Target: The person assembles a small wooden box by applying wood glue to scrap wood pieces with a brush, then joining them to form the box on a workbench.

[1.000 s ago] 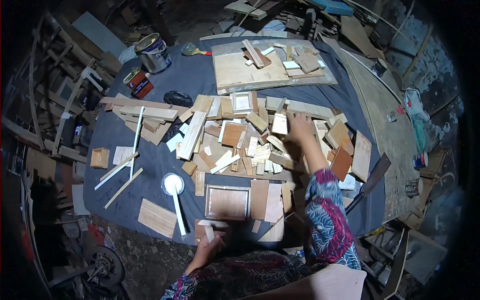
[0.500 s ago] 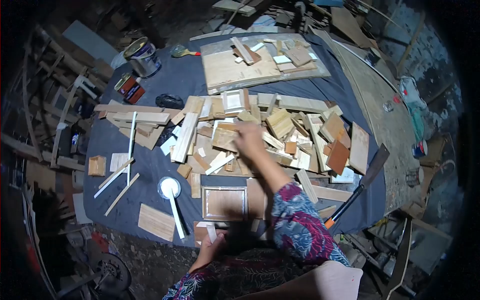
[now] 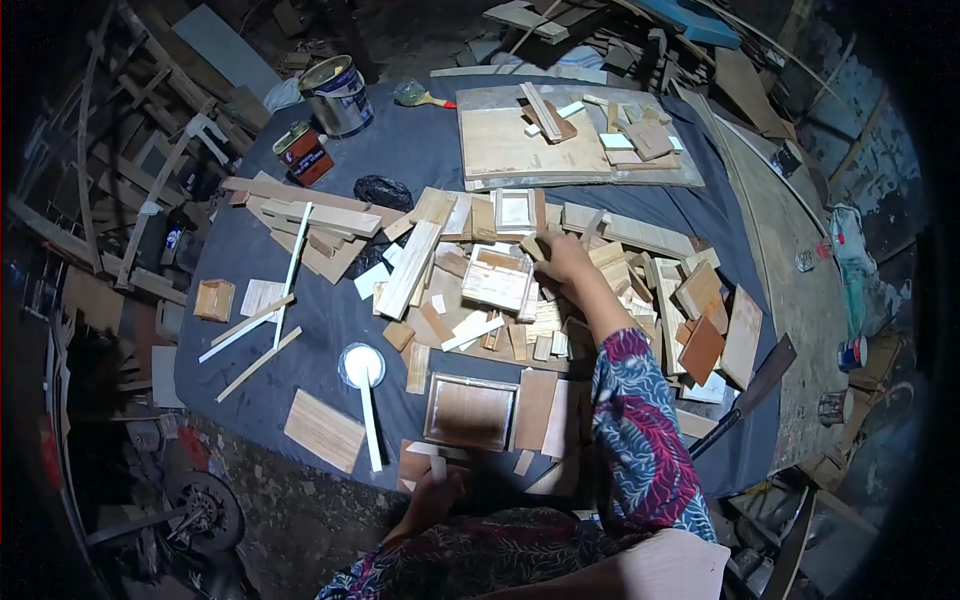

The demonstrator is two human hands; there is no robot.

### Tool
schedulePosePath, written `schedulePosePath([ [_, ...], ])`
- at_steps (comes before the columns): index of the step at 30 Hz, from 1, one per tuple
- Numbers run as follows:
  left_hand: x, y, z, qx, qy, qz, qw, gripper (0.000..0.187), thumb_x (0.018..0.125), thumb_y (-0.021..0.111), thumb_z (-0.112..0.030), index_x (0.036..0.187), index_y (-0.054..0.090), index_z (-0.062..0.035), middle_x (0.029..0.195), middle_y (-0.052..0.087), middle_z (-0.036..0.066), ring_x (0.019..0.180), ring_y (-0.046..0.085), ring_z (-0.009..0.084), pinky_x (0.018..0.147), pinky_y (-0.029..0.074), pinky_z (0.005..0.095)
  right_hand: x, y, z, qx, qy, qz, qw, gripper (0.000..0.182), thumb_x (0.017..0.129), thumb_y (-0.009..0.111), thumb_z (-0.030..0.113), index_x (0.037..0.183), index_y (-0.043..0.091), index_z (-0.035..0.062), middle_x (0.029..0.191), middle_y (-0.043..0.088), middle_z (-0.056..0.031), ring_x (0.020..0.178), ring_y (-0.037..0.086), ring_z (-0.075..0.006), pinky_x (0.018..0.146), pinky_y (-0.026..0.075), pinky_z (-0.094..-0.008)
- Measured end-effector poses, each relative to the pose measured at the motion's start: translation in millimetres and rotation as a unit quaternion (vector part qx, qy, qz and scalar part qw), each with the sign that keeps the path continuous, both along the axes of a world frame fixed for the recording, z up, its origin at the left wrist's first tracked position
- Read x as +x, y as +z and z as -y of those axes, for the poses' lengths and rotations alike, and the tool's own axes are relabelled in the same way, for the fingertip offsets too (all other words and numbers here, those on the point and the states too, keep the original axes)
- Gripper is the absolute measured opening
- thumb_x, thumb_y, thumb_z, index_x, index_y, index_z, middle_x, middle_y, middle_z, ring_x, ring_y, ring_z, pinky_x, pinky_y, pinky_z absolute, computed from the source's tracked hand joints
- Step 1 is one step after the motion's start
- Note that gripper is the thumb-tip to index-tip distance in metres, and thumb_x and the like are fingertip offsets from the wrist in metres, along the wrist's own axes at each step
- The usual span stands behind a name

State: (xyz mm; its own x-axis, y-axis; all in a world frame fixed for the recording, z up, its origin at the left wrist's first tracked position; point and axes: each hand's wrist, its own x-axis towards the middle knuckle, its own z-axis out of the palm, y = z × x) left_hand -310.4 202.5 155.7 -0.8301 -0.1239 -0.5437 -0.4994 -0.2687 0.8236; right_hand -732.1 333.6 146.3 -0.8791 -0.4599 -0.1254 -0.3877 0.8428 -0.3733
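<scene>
My left hand (image 3: 437, 492) is closed on a thin pale wood strip (image 3: 438, 466) at the near edge of the table, above a brown wood piece. My right hand (image 3: 568, 262) reaches into the pile of offcuts, its fingers bent around the end of a small wood block (image 3: 532, 247); part of the grip is hidden. Just left of it lies a small pale box-like wooden piece (image 3: 497, 288). A small white-centred frame (image 3: 514, 210) sits behind. Nearer to me is a brown rectangular framed panel (image 3: 470, 411), beside flat wood pieces (image 3: 536, 408).
A white pot (image 3: 361, 362) with a strip across it stands at left. Behind are a large can (image 3: 338, 97), a red-brown tin (image 3: 303, 154) and a brush (image 3: 424, 96). A long blade (image 3: 762, 375) lies at the right edge. A plywood board (image 3: 530, 140) holds several offcuts.
The view has shifted, so the table appears farther right. My right hand has moved away and to the right over the pile, uncovering more of the box-like piece. My left hand still holds the strip.
</scene>
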Motion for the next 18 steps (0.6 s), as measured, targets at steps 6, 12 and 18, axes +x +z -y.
schedulePosePath([
  [6, 13, -28, 7, 0.021, 0.054, -0.011, 0.998, 0.018, 0.087, 0.049, -0.014, 0.094, 0.056, 0.0006, 0.073, 0.053, 0.001, 0.065, 0.05, 0.0096, 0.058, 0.042, 0.0232, -27, 11, -18, -0.16, -0.047, 0.093, 0.982, 0.039, 0.065, 0.068, 0.018, 0.101, 0.06, 0.0065, 0.091, 0.062, -0.0142, 0.081, 0.06, -0.023, 0.072, 0.047, -0.0306],
  [12, 7, 4, 5, 0.045, 0.072, 0.043, 0.995, 0.016, 0.086, 0.049, -0.012, 0.095, 0.056, -0.0004, 0.072, 0.053, 0.0, 0.064, 0.05, 0.0077, 0.058, 0.042, 0.0218, -47, 11, -67, -0.2, -0.166, 0.034, 0.965, 0.028, 0.07, 0.06, 0.019, 0.095, 0.061, 0.0056, 0.086, 0.062, -0.0127, 0.077, 0.06, -0.023, 0.067, 0.046, -0.0314],
  [18, -17, 26, -4, -0.026, 0.068, -0.01, 0.997, 0.014, 0.085, 0.049, -0.009, 0.096, 0.055, -0.001, 0.073, 0.053, 0.0, 0.066, 0.049, 0.0074, 0.06, 0.042, 0.0212, 6, 24, -45, 0.093, -0.048, -0.196, 0.975, 0.027, 0.068, 0.06, 0.017, 0.094, 0.06, 0.0133, 0.102, 0.053, -0.0094, 0.103, 0.044, -0.0286, 0.085, 0.035, -0.0435],
])
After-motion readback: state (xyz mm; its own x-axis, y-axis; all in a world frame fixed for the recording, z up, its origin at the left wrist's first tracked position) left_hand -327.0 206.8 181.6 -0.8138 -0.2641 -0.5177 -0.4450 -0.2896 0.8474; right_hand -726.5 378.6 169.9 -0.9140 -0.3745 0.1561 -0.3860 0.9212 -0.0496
